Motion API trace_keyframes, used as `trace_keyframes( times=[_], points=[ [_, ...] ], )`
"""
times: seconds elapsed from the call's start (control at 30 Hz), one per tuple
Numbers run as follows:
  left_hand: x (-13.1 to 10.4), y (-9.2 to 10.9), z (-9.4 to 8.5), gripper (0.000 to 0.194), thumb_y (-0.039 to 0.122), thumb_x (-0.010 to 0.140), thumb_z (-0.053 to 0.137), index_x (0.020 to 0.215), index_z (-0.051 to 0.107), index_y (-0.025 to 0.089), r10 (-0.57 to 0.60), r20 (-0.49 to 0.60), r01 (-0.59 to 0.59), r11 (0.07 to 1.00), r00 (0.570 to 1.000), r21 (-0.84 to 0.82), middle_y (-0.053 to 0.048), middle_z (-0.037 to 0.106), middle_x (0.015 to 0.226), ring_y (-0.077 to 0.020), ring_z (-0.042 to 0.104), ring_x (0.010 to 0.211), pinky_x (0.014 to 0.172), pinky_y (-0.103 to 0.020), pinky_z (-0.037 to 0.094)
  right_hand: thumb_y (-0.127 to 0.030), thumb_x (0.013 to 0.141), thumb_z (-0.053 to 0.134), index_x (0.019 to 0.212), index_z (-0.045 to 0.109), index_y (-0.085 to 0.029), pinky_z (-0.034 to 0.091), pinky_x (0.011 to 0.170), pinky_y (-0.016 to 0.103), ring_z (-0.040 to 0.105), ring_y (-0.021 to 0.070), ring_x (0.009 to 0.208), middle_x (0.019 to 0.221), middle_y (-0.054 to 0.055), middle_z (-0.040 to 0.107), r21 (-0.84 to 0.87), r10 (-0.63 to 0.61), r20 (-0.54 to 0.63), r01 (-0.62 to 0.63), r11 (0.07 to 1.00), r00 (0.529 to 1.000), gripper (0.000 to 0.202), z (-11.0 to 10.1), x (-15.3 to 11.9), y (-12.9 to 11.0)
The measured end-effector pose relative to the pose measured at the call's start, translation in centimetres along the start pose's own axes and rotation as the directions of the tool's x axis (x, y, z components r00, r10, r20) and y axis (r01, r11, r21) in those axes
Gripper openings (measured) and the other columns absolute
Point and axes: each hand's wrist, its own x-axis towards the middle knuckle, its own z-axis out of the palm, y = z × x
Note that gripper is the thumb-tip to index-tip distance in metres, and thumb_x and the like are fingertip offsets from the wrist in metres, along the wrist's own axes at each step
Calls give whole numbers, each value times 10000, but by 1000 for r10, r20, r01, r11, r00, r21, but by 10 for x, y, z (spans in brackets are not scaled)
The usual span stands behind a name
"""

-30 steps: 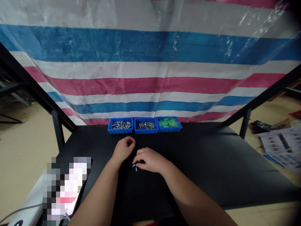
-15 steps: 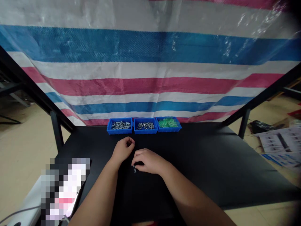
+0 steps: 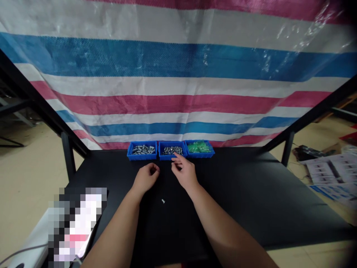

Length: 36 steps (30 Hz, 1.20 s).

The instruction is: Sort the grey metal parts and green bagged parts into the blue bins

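Note:
My left hand (image 3: 146,176) rests on the black table in front of the left blue bin (image 3: 142,157), thumb and fingertips pressed together; anything between them is too small to make out. My right hand (image 3: 184,169) is at the front edge of the middle blue bin (image 3: 172,157), fingers apart, the index fingertip over the small shiny metal parts (image 3: 178,150) inside. Nothing shows in its grasp. A small metal piece (image 3: 163,201) lies on the table between my forearms. Grey metal pieces (image 3: 143,149) fill the left bin.
The right blue bin (image 3: 205,154) holds green packets (image 3: 199,146). A striped sheet (image 3: 178,85) hangs behind the black table (image 3: 251,193). At the near left is a blurred-out bright object (image 3: 83,219). Black frame bars (image 3: 284,152) stand at both sides.
My right hand has let go of the small metal piece and moved forward to the middle bin, its fingers now spread. The left hand has stayed nearly still.

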Motion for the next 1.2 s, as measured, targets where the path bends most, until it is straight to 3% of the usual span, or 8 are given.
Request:
trace_keyframes(
  times=[0.13,0.23,0.33,0.5,0.7,0.77,0.93,1.2],
  points=[
    [0,-1,0,153,296,828,610,902,714,211,8,-8,-8,1000,1000,-22,-5,731,805,-158,641,715,683,-274,433,-262,885,671,1099,764,-208,538,675,266,654,137,687,855,34,738,-126,27,283,9,992,959,239,-12,-2,-9],
    [0,-1,-1,146,292,826,616,896,714,209,12,-8,-13,999,1000,-43,-6,727,795,-159,643,715,689,-274,439,-376,772,848,1042,786,-240,430,582,237,582,106,610,788,-15,704,-179,80,653,50,983,754,309,-21,-8,-23],
    [0,1,-1,144,292,830,614,896,713,210,11,-11,-12,999,1000,-36,-2,722,785,-155,634,702,681,-271,435,-365,663,931,1015,786,-259,385,580,231,596,102,598,715,-55,692,-258,166,764,60,964,623,395,-22,-16,-33],
    [-2,3,-2,144,290,832,610,896,713,212,9,-7,-9,1000,1000,-23,0,723,798,-153,633,714,693,-270,432,-123,778,718,822,753,-220,431,601,227,623,104,584,664,-44,699,-251,176,736,22,968,654,112,-12,-21,-30],
    [0,1,-1,160,308,840,604,904,713,211,15,-6,-15,1000,1000,9,-6,729,808,-154,621,697,669,-272,415,-312,888,667,1221,703,-197,605,747,302,724,168,828,1064,97,753,24,126,160,-131,991,979,355,1,-5,-9],
    [0,0,0,156,308,841,601,897,709,210,17,-7,-17,1000,1000,0,-7,726,805,-157,625,703,673,-272,419,-323,876,673,1390,606,-190,621,748,326,713,170,832,1180,133,714,14,104,55,-105,994,993,534,3,-1,-2],
    [-2,2,-2,244,331,856,615,1052,695,211,42,-80,-46,998,996,-44,-6,710,811,-160,626,712,698,-275,447,-256,876,650,1560,428,-223,575,717,315,635,143,653,913,22,725,-251,164,154,-122,960,974,720,-3,0,9],
    [7,-4,-16,648,410,932,573,1545,410,277,-87,-343,151,975,935,164,-41,730,886,-245,686,785,688,-306,412,-272,892,622,1420,546,-241,515,707,290,661,166,684,841,-7,728,-346,213,148,-151,926,966,534,-6,5,24]
  ],
)
